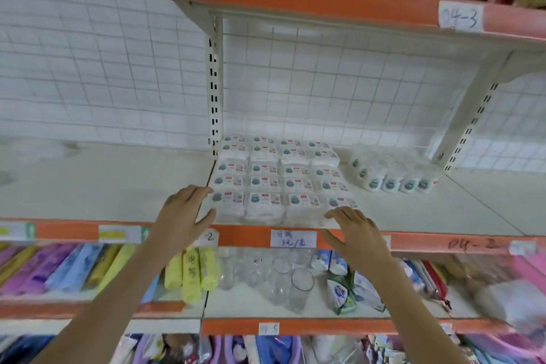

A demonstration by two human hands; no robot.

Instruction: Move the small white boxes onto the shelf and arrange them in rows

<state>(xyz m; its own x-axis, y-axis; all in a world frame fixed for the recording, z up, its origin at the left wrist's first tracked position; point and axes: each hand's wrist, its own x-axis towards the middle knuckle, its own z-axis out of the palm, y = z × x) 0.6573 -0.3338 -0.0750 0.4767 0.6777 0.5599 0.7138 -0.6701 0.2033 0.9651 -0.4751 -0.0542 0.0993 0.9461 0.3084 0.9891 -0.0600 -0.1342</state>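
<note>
A cream metal shelf (118, 186) with an orange front lip runs across the view, a handwritten paper label (293, 238) stuck to that lip near its middle. The person's left hand (183, 216) reaches up from below with fingers straight and spread; its fingertips touch the left end of the front row of small white boxes (277, 177), holding nothing. The boxes lie flat on the shelf just right of the slotted cream upright (215, 91), packed edge to edge in a block four across and several rows deep, the rear rows stacked two high. Each box shows its printed top face, a teal round mark on the left and a small red patch beside it, with the long axis running left to right, parallel to the shelf's front lip. The block's front row sits right at the lip. The right hand (354, 230) lies at the block's front right corner, fingers extended and relaxed, fingertips at the edge of the nearest box, gripping nothing. Further right, apart from the block, a clear plastic pack of small white bottles (393, 171) with teal marks rests on the same shelf. Below, on the next shelf down, stand yellow rolls (192, 272) and clear drinking glasses (295, 284).
</note>
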